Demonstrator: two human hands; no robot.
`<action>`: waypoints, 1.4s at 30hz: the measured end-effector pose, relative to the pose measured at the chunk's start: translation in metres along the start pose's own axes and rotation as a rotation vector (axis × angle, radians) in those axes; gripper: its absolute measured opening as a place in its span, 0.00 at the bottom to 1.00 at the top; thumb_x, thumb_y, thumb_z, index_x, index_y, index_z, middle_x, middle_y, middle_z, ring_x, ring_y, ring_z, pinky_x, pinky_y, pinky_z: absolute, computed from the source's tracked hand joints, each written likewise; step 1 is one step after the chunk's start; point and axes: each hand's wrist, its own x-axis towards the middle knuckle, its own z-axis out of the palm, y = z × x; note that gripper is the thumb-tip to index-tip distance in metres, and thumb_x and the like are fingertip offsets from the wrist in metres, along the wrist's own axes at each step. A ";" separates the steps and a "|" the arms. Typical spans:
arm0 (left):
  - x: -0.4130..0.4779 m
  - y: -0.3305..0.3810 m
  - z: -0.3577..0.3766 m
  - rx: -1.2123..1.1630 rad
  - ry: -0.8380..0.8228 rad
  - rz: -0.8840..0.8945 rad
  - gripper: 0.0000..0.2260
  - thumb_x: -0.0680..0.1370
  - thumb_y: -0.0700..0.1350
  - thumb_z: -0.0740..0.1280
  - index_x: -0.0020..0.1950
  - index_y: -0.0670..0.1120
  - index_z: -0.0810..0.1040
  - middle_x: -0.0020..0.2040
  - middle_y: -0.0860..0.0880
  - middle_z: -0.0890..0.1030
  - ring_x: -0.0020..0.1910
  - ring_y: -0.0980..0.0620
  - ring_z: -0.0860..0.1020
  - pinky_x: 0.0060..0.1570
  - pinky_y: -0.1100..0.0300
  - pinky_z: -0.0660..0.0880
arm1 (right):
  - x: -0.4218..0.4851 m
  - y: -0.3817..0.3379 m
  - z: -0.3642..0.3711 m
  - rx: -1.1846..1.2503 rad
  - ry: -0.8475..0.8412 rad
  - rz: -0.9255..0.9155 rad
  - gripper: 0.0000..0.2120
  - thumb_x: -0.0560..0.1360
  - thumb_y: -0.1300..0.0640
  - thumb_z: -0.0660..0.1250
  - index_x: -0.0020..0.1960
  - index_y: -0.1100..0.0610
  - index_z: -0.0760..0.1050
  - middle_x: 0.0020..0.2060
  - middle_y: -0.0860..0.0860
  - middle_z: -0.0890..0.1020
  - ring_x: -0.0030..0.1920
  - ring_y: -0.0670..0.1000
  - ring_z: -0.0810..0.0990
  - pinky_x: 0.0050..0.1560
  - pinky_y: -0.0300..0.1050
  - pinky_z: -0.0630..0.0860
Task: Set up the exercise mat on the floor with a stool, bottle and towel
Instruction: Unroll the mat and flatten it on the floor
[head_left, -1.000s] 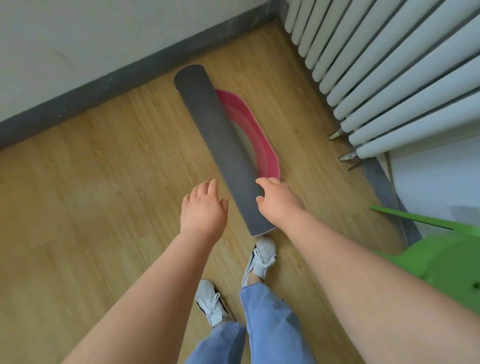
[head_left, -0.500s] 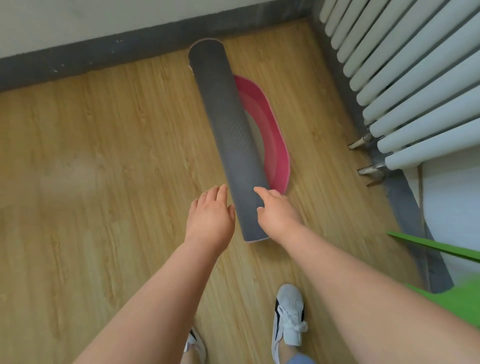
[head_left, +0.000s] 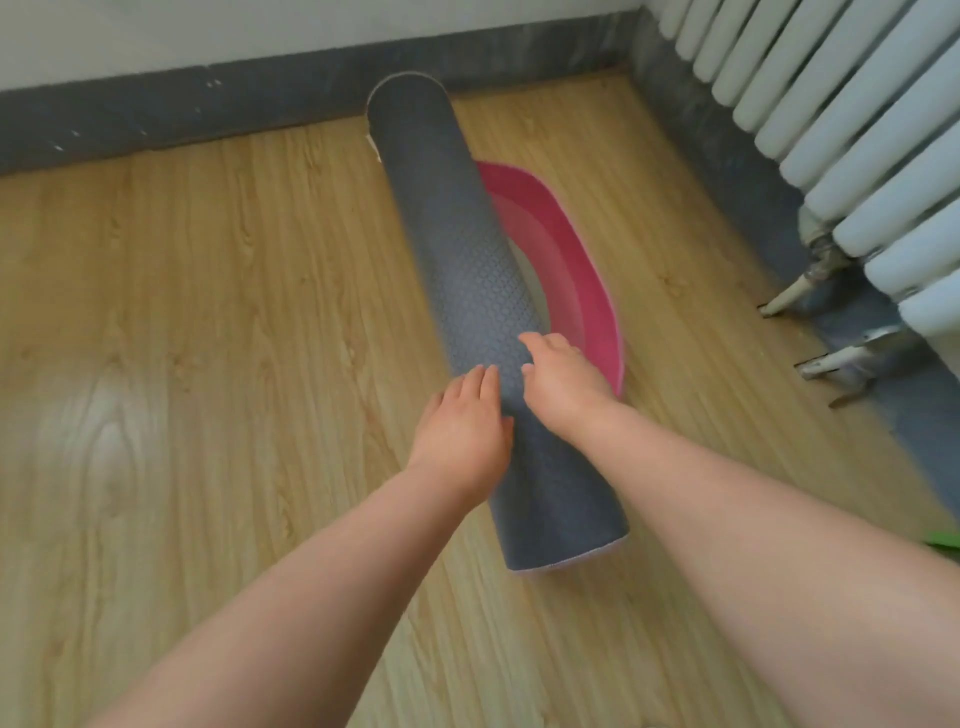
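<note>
A rolled grey exercise mat (head_left: 457, 249) with a diamond texture lies on the wooden floor, running from the far skirting board toward me. Its loose pink flap (head_left: 566, 260) curves out on the right side. My left hand (head_left: 462, 426) rests flat against the roll's left side, fingers together. On top of the roll, slightly further along, lies my right hand (head_left: 561, 379) with its fingers spread. Neither hand wraps around the mat. No stool, bottle or towel is clearly in view.
A white radiator (head_left: 857, 130) lines the right wall, with pipes (head_left: 810, 291) near the floor. Grey skirting (head_left: 182, 114) runs along the far wall. A sliver of something green (head_left: 943, 540) shows at the right edge. Bare wooden floor (head_left: 182, 338) stretches to the left.
The view has moved closer over the mat. Both hands have travelled forward from the roll's near end onto its middle. My feet have dropped out of view.
</note>
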 end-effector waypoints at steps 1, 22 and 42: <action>0.009 -0.006 0.009 0.032 0.010 0.054 0.27 0.82 0.51 0.54 0.77 0.43 0.53 0.77 0.45 0.57 0.75 0.47 0.57 0.72 0.53 0.56 | 0.012 0.002 0.007 0.004 0.023 -0.012 0.21 0.81 0.56 0.55 0.74 0.54 0.60 0.68 0.57 0.68 0.66 0.61 0.69 0.63 0.52 0.67; 0.015 -0.114 0.018 -0.551 0.079 -0.286 0.22 0.80 0.46 0.61 0.74 0.45 0.64 0.71 0.42 0.68 0.69 0.44 0.69 0.66 0.58 0.63 | 0.048 -0.064 0.067 0.353 0.124 0.098 0.28 0.74 0.43 0.66 0.69 0.55 0.68 0.63 0.59 0.74 0.64 0.59 0.73 0.66 0.50 0.68; -0.079 -0.231 0.017 -0.922 0.090 -0.686 0.19 0.78 0.46 0.65 0.69 0.48 0.71 0.63 0.47 0.76 0.61 0.47 0.75 0.63 0.51 0.71 | 0.028 -0.157 0.110 0.429 -0.313 0.144 0.23 0.81 0.46 0.56 0.68 0.62 0.66 0.60 0.61 0.76 0.52 0.62 0.78 0.51 0.57 0.77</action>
